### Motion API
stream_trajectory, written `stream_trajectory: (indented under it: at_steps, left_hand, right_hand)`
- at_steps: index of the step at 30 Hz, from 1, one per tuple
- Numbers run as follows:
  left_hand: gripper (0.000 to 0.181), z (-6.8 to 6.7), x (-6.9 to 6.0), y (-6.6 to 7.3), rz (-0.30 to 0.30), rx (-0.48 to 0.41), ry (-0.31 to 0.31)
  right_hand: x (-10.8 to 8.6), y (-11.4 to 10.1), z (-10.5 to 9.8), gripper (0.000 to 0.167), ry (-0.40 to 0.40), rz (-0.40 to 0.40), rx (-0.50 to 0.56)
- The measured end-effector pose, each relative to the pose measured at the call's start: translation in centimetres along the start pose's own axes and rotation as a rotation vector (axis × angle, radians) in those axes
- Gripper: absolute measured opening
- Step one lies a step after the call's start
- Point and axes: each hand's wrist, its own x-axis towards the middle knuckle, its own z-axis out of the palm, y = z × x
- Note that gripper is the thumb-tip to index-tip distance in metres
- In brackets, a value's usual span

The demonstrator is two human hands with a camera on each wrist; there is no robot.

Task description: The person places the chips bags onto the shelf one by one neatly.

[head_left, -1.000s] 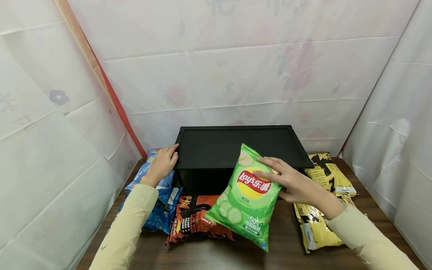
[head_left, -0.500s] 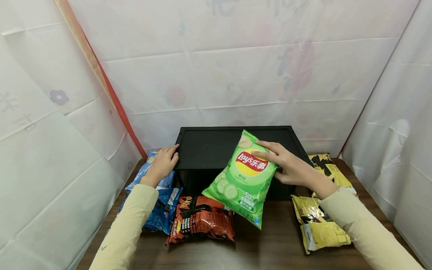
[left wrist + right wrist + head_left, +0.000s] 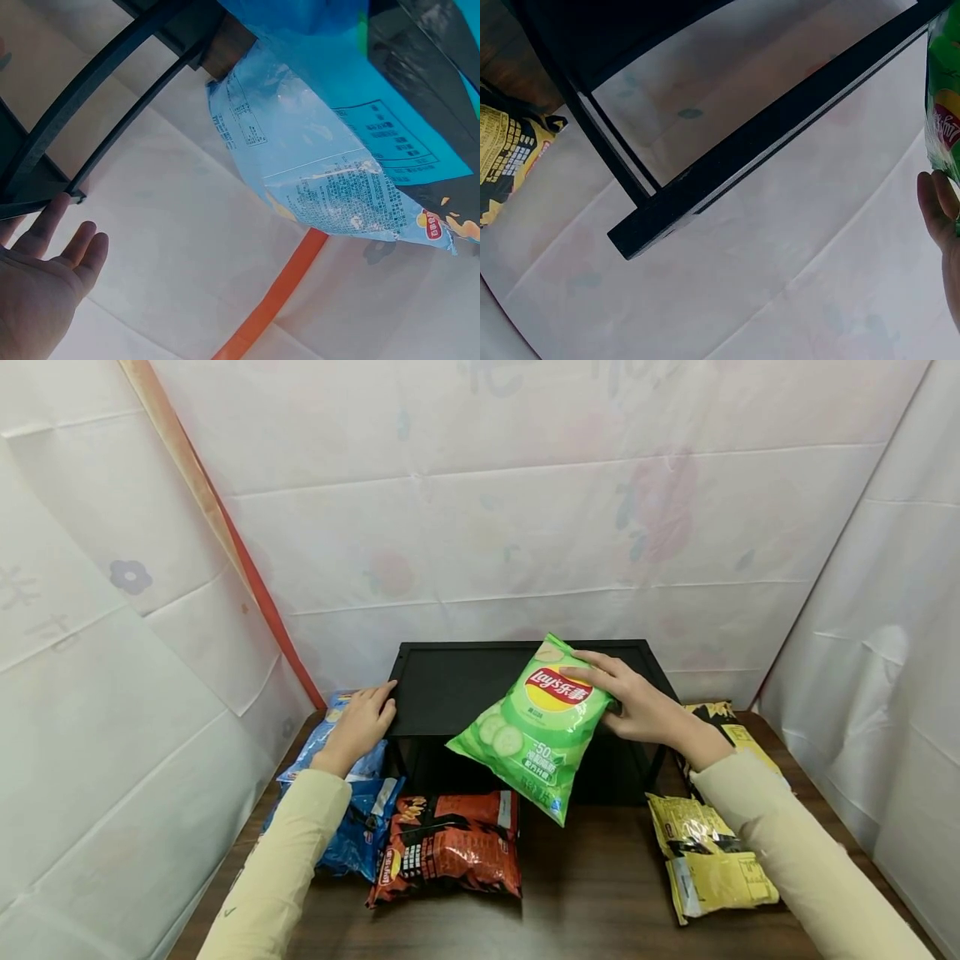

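My right hand [image 3: 637,702] grips a green chip bag [image 3: 536,722] by its right upper side, fingers across the front. The bag hangs tilted in the air above the front edge of a black shelf [image 3: 461,685]. In the right wrist view only part of the green bag [image 3: 946,90] shows at the right edge, with fingertips against it. My left hand [image 3: 362,727] rests on the shelf's left edge with fingers fairly straight. The left wrist view has that hand [image 3: 52,277] touching the black frame [image 3: 124,112].
Light blue [image 3: 318,743] and dark blue chip bags [image 3: 360,839] lie left of the shelf. A red chip bag [image 3: 450,847] lies in front. Yellow chip bags [image 3: 716,881] lie at the right of the brown table [image 3: 592,902]. White cloth [image 3: 525,527] hangs behind and at the sides.
My right hand has raised the green bag and carried it slightly left and away over the shelf, uncovering the red bag. The left hand has stayed at the shelf edge.
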Motion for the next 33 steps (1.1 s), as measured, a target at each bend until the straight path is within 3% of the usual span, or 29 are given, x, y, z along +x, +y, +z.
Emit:
stream_trajectory:
  at_steps: [16,25,33]
  left_hand:
    - [0.050,0.1,0.1,-0.3,0.019,0.003,0.016]
    - [0.049,0.1,0.1,-0.3,0.023,0.007,0.009]
    - [0.050,0.0,0.0,-0.3,0.014,0.011,0.009]
  right_hand:
    - [1.4,2.0,0.4,0.065,-0.077,0.119,0.003]
    - [2.1,1.8,0.2,0.066,-0.225,0.250,-0.073]
    - [2.6,2.2,0.3,0.075,-0.292,0.280,-0.162]
